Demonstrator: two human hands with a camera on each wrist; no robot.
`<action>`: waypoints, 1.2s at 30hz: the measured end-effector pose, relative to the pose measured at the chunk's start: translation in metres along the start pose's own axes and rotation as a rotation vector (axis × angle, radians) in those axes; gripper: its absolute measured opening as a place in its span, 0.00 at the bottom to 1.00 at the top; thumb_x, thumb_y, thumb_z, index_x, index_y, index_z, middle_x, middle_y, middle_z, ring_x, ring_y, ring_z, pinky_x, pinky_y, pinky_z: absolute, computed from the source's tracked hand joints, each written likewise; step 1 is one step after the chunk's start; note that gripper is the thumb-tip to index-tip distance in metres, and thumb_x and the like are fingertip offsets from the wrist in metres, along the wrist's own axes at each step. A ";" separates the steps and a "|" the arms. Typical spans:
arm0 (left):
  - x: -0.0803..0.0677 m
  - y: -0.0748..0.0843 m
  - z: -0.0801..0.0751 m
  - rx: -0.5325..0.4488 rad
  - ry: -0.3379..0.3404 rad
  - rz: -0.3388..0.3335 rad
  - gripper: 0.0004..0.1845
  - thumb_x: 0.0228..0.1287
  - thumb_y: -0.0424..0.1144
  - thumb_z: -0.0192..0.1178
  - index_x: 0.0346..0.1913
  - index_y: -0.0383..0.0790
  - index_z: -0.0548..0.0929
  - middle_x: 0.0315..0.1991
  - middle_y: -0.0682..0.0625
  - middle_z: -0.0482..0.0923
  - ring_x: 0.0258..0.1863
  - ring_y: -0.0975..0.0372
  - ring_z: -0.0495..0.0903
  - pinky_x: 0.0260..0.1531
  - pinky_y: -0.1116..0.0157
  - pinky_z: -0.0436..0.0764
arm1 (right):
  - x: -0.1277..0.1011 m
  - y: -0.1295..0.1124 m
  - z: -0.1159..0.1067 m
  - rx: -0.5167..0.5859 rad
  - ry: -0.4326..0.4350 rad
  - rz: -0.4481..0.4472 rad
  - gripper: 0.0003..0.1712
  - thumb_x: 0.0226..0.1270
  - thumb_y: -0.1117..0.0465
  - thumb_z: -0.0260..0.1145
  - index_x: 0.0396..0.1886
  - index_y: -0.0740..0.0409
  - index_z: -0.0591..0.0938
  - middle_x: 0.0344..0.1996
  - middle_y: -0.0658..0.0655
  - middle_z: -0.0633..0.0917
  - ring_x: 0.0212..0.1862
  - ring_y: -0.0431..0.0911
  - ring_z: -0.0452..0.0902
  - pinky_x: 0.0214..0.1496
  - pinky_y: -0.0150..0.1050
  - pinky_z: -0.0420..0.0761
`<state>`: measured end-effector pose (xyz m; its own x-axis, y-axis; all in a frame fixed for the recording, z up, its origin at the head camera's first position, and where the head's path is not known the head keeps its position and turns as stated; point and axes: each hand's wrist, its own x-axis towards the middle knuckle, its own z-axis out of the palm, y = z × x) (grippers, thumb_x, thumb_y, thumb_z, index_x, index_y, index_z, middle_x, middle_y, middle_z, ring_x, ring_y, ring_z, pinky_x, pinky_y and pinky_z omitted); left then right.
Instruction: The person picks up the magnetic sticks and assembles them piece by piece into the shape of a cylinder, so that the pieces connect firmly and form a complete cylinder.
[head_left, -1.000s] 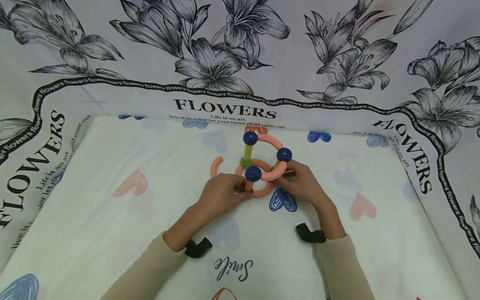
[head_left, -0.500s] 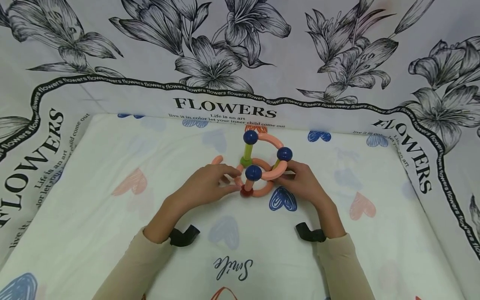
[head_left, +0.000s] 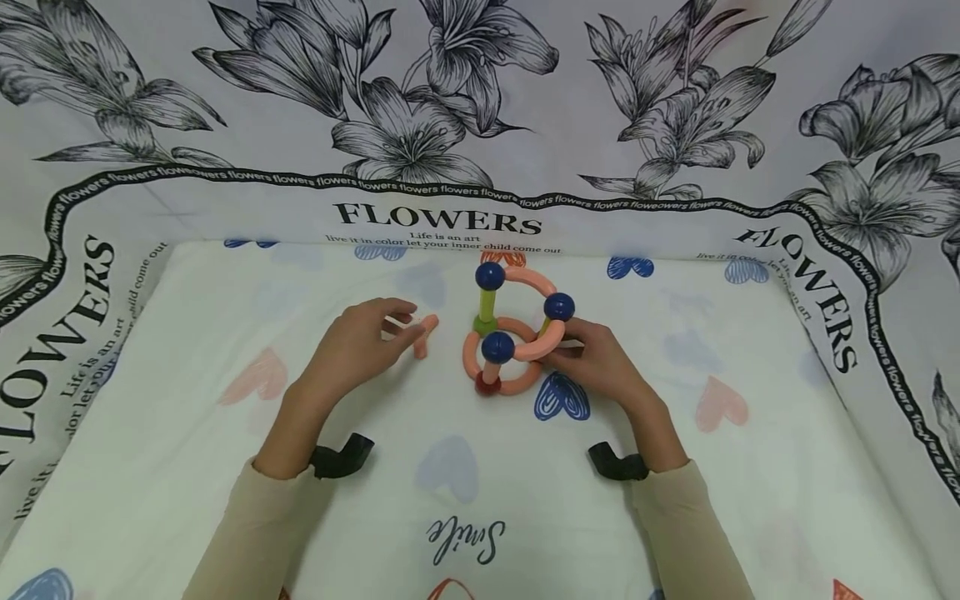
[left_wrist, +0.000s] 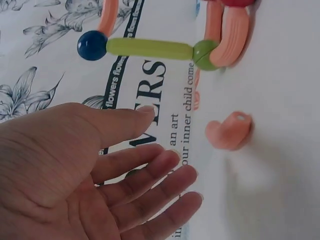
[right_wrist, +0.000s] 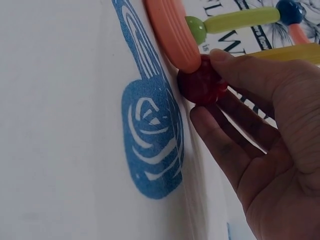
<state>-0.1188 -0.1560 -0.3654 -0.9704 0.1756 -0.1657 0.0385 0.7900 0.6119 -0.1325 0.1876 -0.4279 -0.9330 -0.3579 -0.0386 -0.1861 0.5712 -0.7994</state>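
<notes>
A frame of curved salmon sticks, straight rods and coloured balls stands on the cloth. Blue balls (head_left: 498, 347) sit at its top corners; a light green rod (head_left: 487, 305) runs down to a green ball (left_wrist: 205, 55). My right hand (head_left: 596, 358) pinches a red ball (right_wrist: 202, 82) at the base between thumb and fingers; that ball is hidden in the head view. Another red ball (head_left: 488, 384) marks the near left base corner. Left of the frame, my left hand (head_left: 352, 346) has its fingers loosely extended beside a loose curved salmon stick (left_wrist: 230, 131), apart from it in the left wrist view.
White cloth (head_left: 510, 467) printed with hearts and lettering covers the surface. Behind it rises a flower-printed sheet (head_left: 555, 158). A black strap end (head_left: 343, 456) sticks out at the left wrist, with a similar black piece (head_left: 617, 462) at the right.
My left hand has let go of the frame's near left base corner and moved left and away to the loose curved stick. The right hand stays at the frame's base.
</notes>
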 end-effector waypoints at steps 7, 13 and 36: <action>0.010 -0.005 -0.006 0.081 -0.056 -0.073 0.25 0.78 0.50 0.59 0.65 0.35 0.84 0.57 0.39 0.88 0.57 0.46 0.87 0.54 0.46 0.83 | 0.004 -0.002 0.001 0.000 -0.004 0.006 0.17 0.69 0.56 0.76 0.55 0.54 0.87 0.54 0.58 0.90 0.60 0.54 0.89 0.62 0.51 0.87; 0.013 -0.012 0.013 0.124 -0.025 -0.085 0.22 0.80 0.55 0.55 0.49 0.42 0.91 0.46 0.45 0.91 0.45 0.49 0.86 0.43 0.52 0.82 | 0.005 -0.003 0.002 0.004 -0.025 0.036 0.18 0.70 0.52 0.76 0.55 0.50 0.87 0.54 0.55 0.91 0.61 0.53 0.88 0.64 0.52 0.86; 0.017 -0.008 0.028 0.079 0.028 -0.062 0.27 0.75 0.58 0.63 0.54 0.37 0.90 0.45 0.42 0.91 0.47 0.49 0.88 0.48 0.49 0.84 | 0.002 -0.004 0.002 0.003 -0.015 0.042 0.17 0.70 0.53 0.76 0.55 0.52 0.87 0.54 0.56 0.90 0.61 0.53 0.88 0.64 0.53 0.86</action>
<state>-0.1293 -0.1430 -0.3951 -0.9777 0.1093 -0.1795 -0.0045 0.8431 0.5378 -0.1336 0.1834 -0.4258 -0.9351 -0.3449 -0.0810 -0.1462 0.5839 -0.7986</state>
